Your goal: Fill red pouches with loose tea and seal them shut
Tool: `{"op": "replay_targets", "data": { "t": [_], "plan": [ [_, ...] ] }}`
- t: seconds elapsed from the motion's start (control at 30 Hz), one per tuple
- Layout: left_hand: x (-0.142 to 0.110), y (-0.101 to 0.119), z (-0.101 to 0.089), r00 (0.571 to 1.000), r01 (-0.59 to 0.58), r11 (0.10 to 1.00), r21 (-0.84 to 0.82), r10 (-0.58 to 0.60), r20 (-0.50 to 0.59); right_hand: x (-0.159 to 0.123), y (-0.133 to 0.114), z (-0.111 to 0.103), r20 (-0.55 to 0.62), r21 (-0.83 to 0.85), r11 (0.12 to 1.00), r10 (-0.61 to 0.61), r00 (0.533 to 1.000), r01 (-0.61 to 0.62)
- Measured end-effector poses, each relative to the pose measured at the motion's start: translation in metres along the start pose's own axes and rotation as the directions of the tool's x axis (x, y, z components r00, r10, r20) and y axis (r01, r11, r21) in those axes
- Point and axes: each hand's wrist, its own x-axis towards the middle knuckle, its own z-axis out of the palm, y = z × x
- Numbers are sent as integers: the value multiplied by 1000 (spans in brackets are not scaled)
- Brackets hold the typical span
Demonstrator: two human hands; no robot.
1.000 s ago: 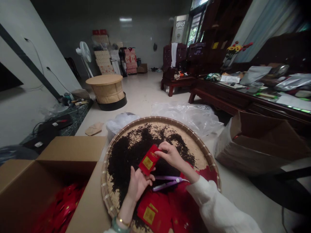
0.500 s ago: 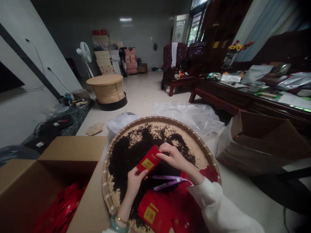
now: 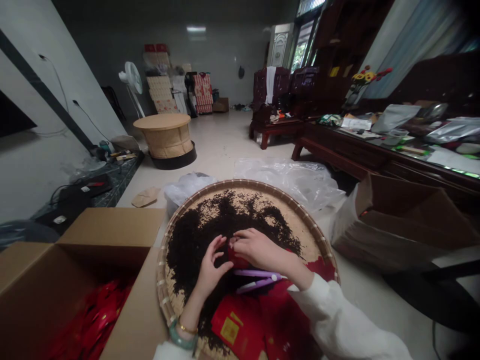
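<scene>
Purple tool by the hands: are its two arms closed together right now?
No, the purple tool shows its two arms spread apart in a V, with the open end toward the picture's left.

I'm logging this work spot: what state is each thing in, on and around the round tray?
Left hand: open, fingers spread
Right hand: holding a red packet, partly hidden; sealed or not unclear
Purple clamp: arms apart
Other red packets: lying overlapped
Dark leaves: loose, spread out
Left box: open, red packets inside
Right box: open
Clear plastic sheet: crumpled
</scene>
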Motion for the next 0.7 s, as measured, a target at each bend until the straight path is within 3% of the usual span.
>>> {"op": "replay_targets", "data": {
  "t": [0.1, 0.23, 0.4, 0.53, 0.63, 0.7],
  "plan": [
    [2, 5, 4, 990, 3, 995, 96, -17, 143, 1, -7, -6, -8, 7, 995, -98, 995, 98],
    [2, 4, 7, 983, -21, 969, 247, -26, 183, -2, -18, -12, -42, -22, 982, -187, 981, 187],
    [0, 6, 10, 984, -104, 952, 288, 56, 169, -7, -32, -13, 11, -45, 990, -136, 991, 136],
    [-5, 12, 15, 990, 0, 971, 239, -34, 140, -7, -28, -12, 49, -12, 996, -89, 995, 89],
    [-8, 15, 20, 988, 103, 982, 159, -120, 102, -7, -18, -7, -16, 129, 990, -51, 999, 52],
    [-9, 17, 22, 985, 146, 982, 116, -155, 71, -8, -12, -1, -137, 294, 956, 61, 989, -19]
  ]
}}
